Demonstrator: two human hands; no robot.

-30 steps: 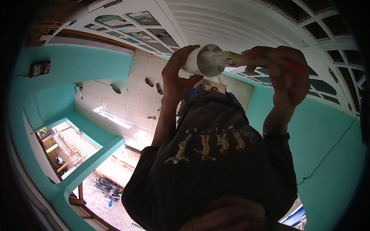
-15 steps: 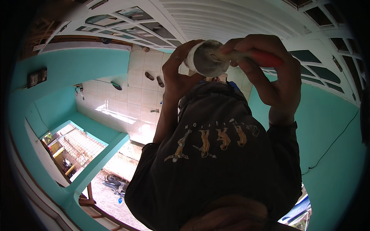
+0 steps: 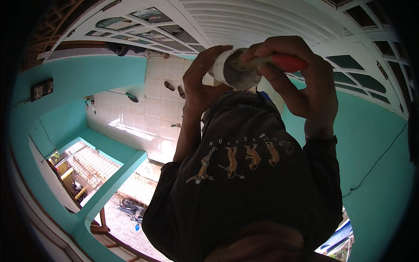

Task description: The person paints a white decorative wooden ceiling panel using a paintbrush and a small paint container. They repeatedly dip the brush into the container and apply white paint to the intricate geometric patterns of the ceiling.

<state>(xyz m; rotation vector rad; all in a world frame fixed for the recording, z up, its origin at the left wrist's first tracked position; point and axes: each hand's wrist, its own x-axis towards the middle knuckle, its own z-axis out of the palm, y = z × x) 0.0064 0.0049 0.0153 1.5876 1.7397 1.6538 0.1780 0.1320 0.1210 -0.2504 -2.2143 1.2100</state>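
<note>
My left hand point(image 3: 199, 83) is wrapped round the side of a small whitish cup point(image 3: 241, 75). The cup is tilted so that its round mouth and greyish inside face me. My right hand point(image 3: 312, 78) grips a brush by its red handle point(image 3: 289, 63), with thumb and fingers closed round it. The brush's pale front end points left, into the cup's mouth. Its tip is blurred and partly hidden by my fingers, and I cannot make out what lies inside the cup.
White louvred and glass-paned doors point(image 3: 257, 22) stand ahead, close beyond my hands. Turquoise walls point(image 3: 375, 144) rise on both sides. On the tiled floor point(image 3: 155, 100) lie dark sandals point(image 3: 169, 86) and a green-headed broom point(image 3: 131, 97). A motorbike point(image 3: 131, 209) is parked outside at lower left.
My right hand and the brush have shifted slightly left and up, with the red handle nearer the cup. My left hand still holds the cup in almost the same place.
</note>
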